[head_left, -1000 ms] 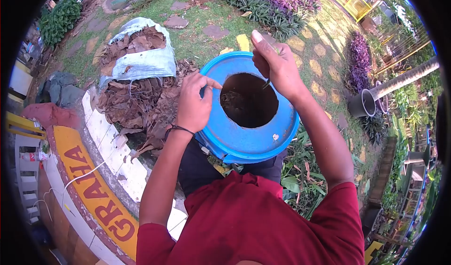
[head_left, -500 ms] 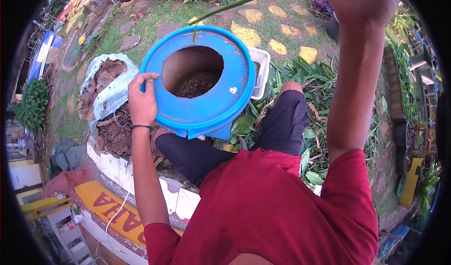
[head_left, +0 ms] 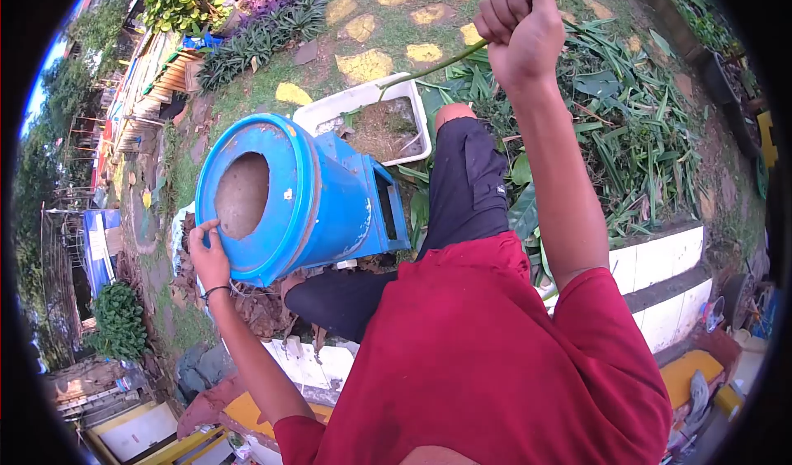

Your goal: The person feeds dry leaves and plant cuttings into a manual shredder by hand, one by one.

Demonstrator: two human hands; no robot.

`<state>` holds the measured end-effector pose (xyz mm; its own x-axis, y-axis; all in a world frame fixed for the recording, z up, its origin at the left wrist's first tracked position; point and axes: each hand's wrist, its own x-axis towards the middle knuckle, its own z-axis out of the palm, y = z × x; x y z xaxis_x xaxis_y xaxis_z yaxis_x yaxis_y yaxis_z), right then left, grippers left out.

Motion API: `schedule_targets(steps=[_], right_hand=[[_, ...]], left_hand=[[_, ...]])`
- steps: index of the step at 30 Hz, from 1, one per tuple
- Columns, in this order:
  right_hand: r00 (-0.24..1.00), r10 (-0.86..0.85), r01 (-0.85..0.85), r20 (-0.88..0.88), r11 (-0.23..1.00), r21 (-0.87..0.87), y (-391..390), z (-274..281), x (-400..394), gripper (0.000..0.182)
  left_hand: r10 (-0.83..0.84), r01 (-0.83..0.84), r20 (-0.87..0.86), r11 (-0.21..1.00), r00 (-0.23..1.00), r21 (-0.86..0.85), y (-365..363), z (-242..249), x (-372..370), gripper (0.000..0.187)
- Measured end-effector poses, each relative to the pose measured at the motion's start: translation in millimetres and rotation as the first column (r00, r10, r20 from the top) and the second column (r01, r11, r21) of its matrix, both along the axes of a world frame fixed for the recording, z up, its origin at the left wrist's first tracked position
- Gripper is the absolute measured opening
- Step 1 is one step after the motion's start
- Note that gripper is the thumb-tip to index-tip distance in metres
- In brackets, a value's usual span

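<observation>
A blue drum [head_left: 285, 164] with a round hole in its lid stands tilted, its opening facing left. My left hand [head_left: 208, 254] is closed on the lower left rim of the lid, the fingertips at the edge of the hole. Up at the top right, my right hand [head_left: 520, 32] makes a fist around a green stalk [head_left: 445, 63]. The stalk runs down and left from the fist, its tip over a white tray [head_left: 360, 95]. Dry brown and green plant matter lies in the tray, which is behind the drum.
Cut green leaves [head_left: 610, 135] are heaped on the right. A low white-tiled wall [head_left: 660, 260] runs at the lower right. Dry leaves [head_left: 260, 308] lie below the drum. Yellow stepping stones [head_left: 365, 66] cross the grass, beside a row of plants [head_left: 264, 36].
The view has swung to the right. The drum now shows its side and stand, and its opening has turned left. My right hand is lower, with the stalk's tip over the tray instead of the lid.
</observation>
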<state>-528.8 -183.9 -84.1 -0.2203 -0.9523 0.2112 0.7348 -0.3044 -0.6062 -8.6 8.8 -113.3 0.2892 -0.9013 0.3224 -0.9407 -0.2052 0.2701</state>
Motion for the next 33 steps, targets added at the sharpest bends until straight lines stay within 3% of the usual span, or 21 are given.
schedule_targets(steps=[6,10,13,14,16,18,20,24,27,30,33], right_hand=[[0.999,0.045,-0.047,0.021,0.995,0.084,10,-57,7,0.056],[0.991,0.134,-0.135,0.016,0.981,0.138,20,-61,21,0.056],[0.987,0.161,-0.157,-0.014,0.977,0.147,31,-57,28,0.056],[0.988,0.154,-0.151,-0.014,0.977,0.149,35,-54,27,0.056],[0.989,0.148,-0.144,-0.018,0.980,0.136,44,-45,24,0.056],[0.982,0.190,-0.191,0.022,0.976,0.100,58,-38,21,0.055],[0.975,0.222,-0.223,0.014,0.971,0.088,75,-29,27,0.055],[0.951,0.296,-0.286,-0.087,0.952,0.112,119,-2,45,0.056],[0.865,0.484,-0.469,-0.130,0.873,0.131,138,14,61,0.055],[0.814,0.556,-0.534,-0.170,0.830,0.159,147,27,79,0.054],[0.787,0.573,-0.542,-0.231,0.820,0.185,152,26,96,0.055]], left_hand=[[-0.038,0.017,0.099,0.978,0.994,0.209,4,41,-46,0.017],[-0.102,0.105,-0.045,0.992,0.994,0.062,1,67,-110,0.019],[-0.404,0.360,-0.404,0.915,0.820,-0.184,1,73,-165,0.016],[-0.406,0.359,-0.403,0.914,0.820,-0.190,1,68,-179,0.016],[-0.499,0.492,-0.533,0.854,0.683,-0.170,1,62,-202,0.015],[-0.471,0.528,-0.617,0.843,0.631,-0.103,1,42,-219,0.020],[-0.435,0.563,-0.658,0.826,0.615,-0.020,5,14,-229,0.032],[-0.507,0.682,-0.578,0.721,0.639,0.121,23,-21,-251,0.057],[-0.530,0.690,-0.577,0.719,0.622,0.083,35,-53,-262,0.059],[-0.518,0.688,-0.612,0.723,0.598,0.061,44,-76,-269,0.059],[-0.488,0.648,-0.672,0.762,0.557,-0.017,55,-97,-269,0.039]])
